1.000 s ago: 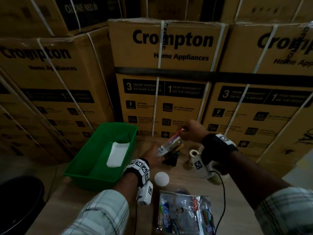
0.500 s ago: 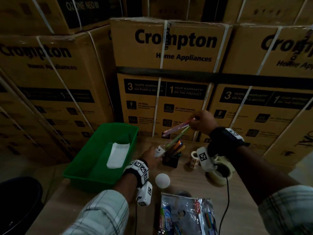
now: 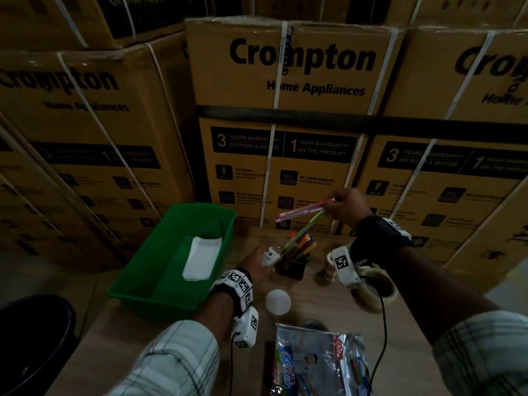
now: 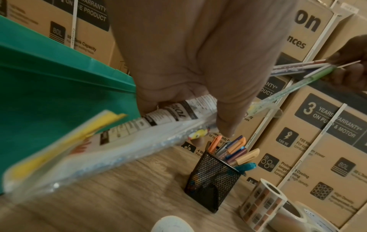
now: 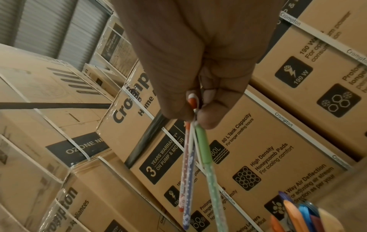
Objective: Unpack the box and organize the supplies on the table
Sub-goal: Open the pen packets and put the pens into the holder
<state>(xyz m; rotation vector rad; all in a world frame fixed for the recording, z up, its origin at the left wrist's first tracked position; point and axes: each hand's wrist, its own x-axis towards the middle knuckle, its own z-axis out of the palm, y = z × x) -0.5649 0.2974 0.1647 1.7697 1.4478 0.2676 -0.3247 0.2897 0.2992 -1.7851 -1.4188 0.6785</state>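
Note:
My right hand [image 3: 341,208] pinches the top ends of a few pens [image 3: 300,214], red, blue and green [image 5: 195,164], raised above the table. The green pen [image 4: 294,89] still has its tip inside a clear plastic pen pack [image 4: 103,141], which my left hand [image 3: 258,262] grips low beside the green bin. A black mesh pen holder [image 3: 293,267] with several coloured pens [image 4: 234,150] stands just right of my left hand, under the drawn pens. The green plastic bin [image 3: 160,292] at left holds a white folded paper [image 3: 201,258].
A white ball [image 3: 278,302] and a shiny pack of stationery [image 3: 317,364] lie near the front edge. A sticker roll [image 4: 262,202] and a tape roll [image 3: 374,292] sit right of the holder. Stacked cardboard cartons [image 3: 285,124] wall the back. A black bucket [image 3: 31,338] stands at lower left.
My right hand has risen up and to the right, drawing the pens out of the pack. My left hand has stayed low, holding the pack.

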